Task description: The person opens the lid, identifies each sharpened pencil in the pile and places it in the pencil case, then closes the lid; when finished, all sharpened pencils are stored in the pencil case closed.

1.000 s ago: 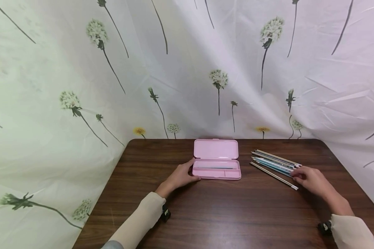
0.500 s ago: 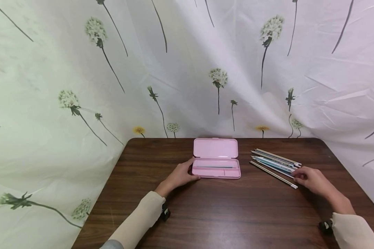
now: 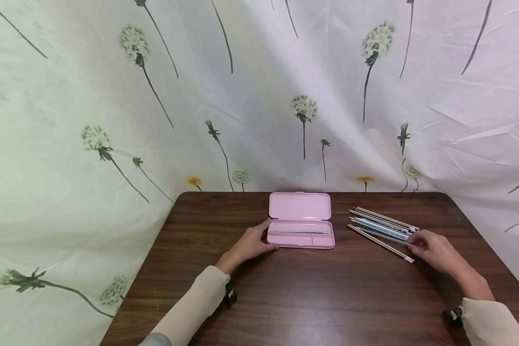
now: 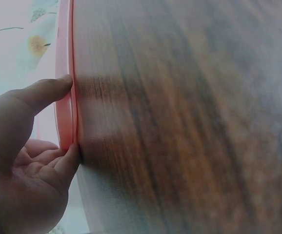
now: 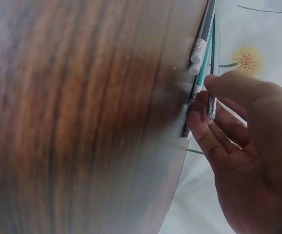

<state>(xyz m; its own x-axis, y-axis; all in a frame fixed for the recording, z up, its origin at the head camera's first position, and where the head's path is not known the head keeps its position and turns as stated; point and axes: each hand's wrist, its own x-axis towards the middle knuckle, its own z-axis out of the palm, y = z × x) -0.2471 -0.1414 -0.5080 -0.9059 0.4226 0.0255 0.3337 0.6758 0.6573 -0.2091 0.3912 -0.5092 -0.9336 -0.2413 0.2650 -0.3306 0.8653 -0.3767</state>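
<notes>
A pink pencil case (image 3: 300,206) lies with its lid back near the table's far edge. One pencil (image 3: 298,232) rests in its long compartment. My left hand (image 3: 251,243) holds the case's left end, thumb (image 4: 58,87) on the front side and fingers round the end. To the right, several pencils (image 3: 378,223), teal, pale and dark, lie in a loose bundle, eraser ends toward me. My right hand (image 3: 434,251) pinches one pencil (image 5: 211,109) near its eraser end, between thumb and fingers. Other eraser ends (image 5: 196,56) show beside it in the right wrist view.
A dark wooden table (image 3: 311,293) carries everything. A white curtain (image 3: 251,96) printed with dandelions hangs right behind its far edge. A pale pencil (image 3: 385,246) lies at the near side of the bundle, slightly apart.
My right hand has shifted slightly, and the pencil in its fingers has come away from the bundle toward the near pale pencil. The left hand and the case have stayed put.
</notes>
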